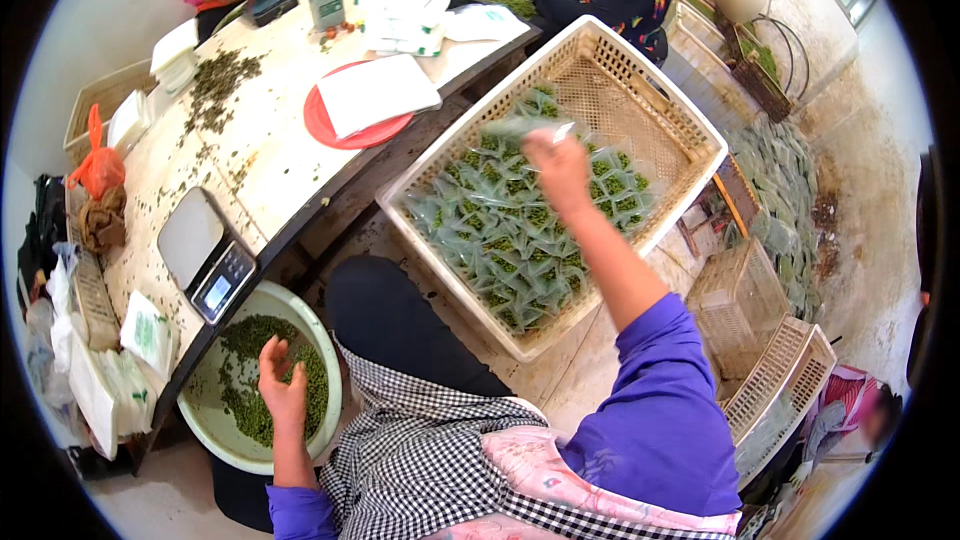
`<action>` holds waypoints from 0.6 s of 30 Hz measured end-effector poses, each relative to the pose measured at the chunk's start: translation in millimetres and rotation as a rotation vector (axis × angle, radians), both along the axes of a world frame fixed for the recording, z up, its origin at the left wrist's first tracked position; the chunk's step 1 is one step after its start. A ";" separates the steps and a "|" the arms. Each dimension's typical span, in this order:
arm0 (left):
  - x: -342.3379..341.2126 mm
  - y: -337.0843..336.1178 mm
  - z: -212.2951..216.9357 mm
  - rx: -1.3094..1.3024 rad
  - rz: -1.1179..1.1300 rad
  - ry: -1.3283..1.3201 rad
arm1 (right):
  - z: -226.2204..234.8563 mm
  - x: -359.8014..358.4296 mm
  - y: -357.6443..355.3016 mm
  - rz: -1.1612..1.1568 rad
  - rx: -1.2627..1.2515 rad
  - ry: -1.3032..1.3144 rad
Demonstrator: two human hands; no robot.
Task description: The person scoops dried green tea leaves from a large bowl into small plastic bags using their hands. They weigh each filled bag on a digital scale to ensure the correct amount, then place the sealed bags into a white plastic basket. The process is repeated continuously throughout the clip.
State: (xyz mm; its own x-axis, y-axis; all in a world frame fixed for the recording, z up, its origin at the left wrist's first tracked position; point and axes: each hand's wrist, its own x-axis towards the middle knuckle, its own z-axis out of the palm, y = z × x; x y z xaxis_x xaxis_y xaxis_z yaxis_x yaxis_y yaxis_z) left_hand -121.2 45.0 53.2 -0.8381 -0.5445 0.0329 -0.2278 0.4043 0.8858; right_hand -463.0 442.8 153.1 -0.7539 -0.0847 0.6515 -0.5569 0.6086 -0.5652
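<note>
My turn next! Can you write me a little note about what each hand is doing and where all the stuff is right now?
Left hand: open, empty, over the bowl of loose green leaves by the left knee.
Right hand: stretched out over the big white basket, pinching a small clear packet.
Basket: already holds a pile of filled packets; its far end is still bare.
Scale: on the table edge above the bowl, nothing on it.
Done: many packets filled and in the basket.
Left: plenty of leaves remain in the bowl, and more lie loose on the table.
</note>
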 end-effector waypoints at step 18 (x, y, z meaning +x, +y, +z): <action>11.9 -17.2 -4.1 -0.110 0.126 -0.033 | -63.0 -46.9 259.9 -0.888 1.103 -0.453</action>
State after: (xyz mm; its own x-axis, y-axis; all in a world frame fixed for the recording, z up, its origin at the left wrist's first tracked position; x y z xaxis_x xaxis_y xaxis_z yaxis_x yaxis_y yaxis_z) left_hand -109.4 27.8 49.1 -0.7653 -0.6397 0.0713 -0.3113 0.4648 0.8289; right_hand -509.9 702.7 90.1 -0.9387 0.2172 0.2677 0.3094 0.8733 0.3763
